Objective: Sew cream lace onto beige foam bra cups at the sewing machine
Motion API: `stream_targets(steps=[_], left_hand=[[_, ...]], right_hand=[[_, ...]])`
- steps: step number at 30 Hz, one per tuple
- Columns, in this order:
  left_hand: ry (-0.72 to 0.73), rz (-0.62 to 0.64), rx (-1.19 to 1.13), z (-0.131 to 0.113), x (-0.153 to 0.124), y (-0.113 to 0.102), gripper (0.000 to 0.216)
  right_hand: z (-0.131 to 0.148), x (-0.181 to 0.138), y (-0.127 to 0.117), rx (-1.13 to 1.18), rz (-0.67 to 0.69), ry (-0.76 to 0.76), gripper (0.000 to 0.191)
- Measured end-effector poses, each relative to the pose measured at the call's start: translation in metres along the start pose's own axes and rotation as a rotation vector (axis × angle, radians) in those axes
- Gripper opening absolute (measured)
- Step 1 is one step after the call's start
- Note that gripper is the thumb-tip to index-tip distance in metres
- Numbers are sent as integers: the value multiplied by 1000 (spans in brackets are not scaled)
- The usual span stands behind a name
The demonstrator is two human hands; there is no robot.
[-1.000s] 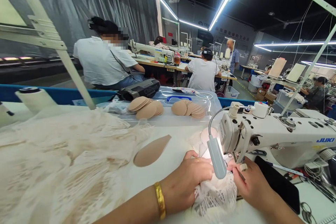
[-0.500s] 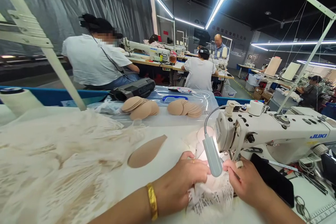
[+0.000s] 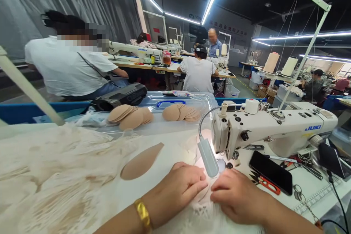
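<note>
Both left hand and right hand pinch fabric the lamp partly hides.

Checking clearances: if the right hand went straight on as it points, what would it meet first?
The right hand would probably meet the left hand first, just across the pale fabric; depth is unclear.

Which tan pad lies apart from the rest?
The teardrop-shaped pad, on the white tabletop beside the left hand; the others overlap in a left stack and a right stack on the clear plastic box.
</note>
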State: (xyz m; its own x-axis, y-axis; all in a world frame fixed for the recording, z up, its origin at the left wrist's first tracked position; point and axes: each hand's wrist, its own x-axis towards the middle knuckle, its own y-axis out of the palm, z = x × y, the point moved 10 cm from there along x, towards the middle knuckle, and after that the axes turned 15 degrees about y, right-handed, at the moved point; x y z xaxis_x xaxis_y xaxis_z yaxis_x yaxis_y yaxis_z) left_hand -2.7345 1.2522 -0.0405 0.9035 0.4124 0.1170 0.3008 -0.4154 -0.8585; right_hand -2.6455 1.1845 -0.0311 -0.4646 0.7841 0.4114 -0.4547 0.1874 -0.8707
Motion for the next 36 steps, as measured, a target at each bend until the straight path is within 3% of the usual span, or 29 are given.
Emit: stream_targets(steps=[3, 5, 8, 12, 14, 17, 20, 23, 25, 27, 31, 33, 36], left_hand=[[-68, -53, 248, 3, -11, 0, 3], [-36, -77, 348, -3, -15, 0, 25], [-47, -59, 376, -6, -14, 0, 22], [-120, -88, 106, -8, -18, 2, 38], [-164, -206, -116, -10, -27, 1, 41], [-255, -390, -399, -10, -44, 0, 36], [-331, -417, -571, -11, -50, 6, 34], [-346, -437, -628, -11, -49, 6, 39], [-355, -458, -651, -9, -50, 8, 42], [-382, -474, -686, -5, -52, 14, 44], [-409, -510, -772, -2, -54, 19, 46], [-409, -534, -785, -4, -54, 16, 44], [-410, -567, -793, -5, -56, 12, 44]], right_hand=[[14, -7, 14, -146, -12, -28, 13], [19, -12, 22, -196, -33, -20, 12], [28, -20, 29, -200, -61, -34, 7], [37, -42, 4, -53, -117, -48, 4], [10, -58, -22, -15, -176, 158, 14], [-46, -95, -59, -300, -352, 469, 21], [-81, -117, -60, -463, -365, 529, 26], [-90, -120, -52, -491, -372, 536, 32], [-83, -116, -55, -396, -417, 586, 32], [-73, -110, -58, -144, -437, 685, 29], [-33, -86, -39, 435, -316, 821, 28], [3, -64, -32, 511, -249, 703, 24], [44, -35, -27, 429, -223, 490, 27]])
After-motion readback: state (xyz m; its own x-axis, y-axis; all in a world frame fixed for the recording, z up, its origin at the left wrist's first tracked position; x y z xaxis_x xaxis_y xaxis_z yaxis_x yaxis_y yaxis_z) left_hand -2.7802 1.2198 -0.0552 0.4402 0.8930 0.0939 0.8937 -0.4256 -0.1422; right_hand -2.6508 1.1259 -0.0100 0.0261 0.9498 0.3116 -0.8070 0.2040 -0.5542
